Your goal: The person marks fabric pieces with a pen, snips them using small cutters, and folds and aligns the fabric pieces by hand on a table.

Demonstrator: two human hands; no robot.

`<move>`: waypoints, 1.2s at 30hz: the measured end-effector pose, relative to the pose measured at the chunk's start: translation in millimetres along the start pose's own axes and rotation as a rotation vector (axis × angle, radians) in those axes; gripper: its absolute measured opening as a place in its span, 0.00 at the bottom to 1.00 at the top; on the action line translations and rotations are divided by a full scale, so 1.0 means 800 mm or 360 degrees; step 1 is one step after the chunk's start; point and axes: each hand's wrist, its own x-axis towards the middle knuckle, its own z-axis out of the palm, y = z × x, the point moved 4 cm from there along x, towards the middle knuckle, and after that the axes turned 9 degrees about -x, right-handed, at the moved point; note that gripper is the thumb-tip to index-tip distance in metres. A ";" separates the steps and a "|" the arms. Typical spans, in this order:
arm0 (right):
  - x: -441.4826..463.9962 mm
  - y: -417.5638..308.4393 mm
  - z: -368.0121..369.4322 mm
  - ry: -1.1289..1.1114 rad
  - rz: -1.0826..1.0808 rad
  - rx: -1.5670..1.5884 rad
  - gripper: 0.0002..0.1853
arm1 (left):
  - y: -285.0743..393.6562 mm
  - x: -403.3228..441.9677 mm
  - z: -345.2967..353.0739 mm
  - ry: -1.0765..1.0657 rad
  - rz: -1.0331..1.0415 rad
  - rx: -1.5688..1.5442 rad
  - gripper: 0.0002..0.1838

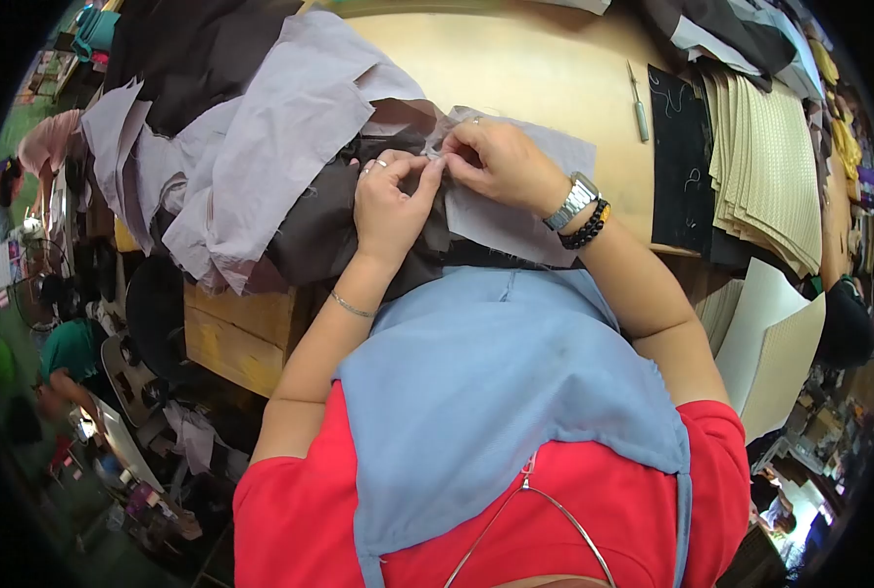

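My left hand (393,204) and my right hand (506,162) meet above the worktable, thumbs and fingertips pinched together. Between them is a small gathered bit of pale grey fabric (436,140). Its exact edge or seam is too small to make out. A flat piece of the grey fabric (501,223) lies beneath my right hand. To the left, larger grey fabric pieces (285,137) drape over dark brown cloth (317,230), which also lies beneath my left hand.
On the wooden table (525,59) lies a slim pointed tool (640,118) with a grey handle. Right of it are a black panel (680,167) with loose threads and stacked cream textured sheets (765,176). Co-workers (70,358) sit at the left, near a fan (40,284).
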 end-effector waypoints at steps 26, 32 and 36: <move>0.019 -0.011 0.005 -0.0045 -0.0441 -0.0598 0.06 | 0.004 -0.001 0.008 -0.0090 0.0318 0.0410 0.05; 0.014 0.015 0.020 -0.0090 0.0407 0.0445 0.07 | 0.002 0.005 0.004 0.0038 0.0290 0.0225 0.06; 0.013 0.017 0.006 -0.0061 0.0276 0.0235 0.08 | -0.002 0.008 0.007 0.0038 0.0160 0.0062 0.06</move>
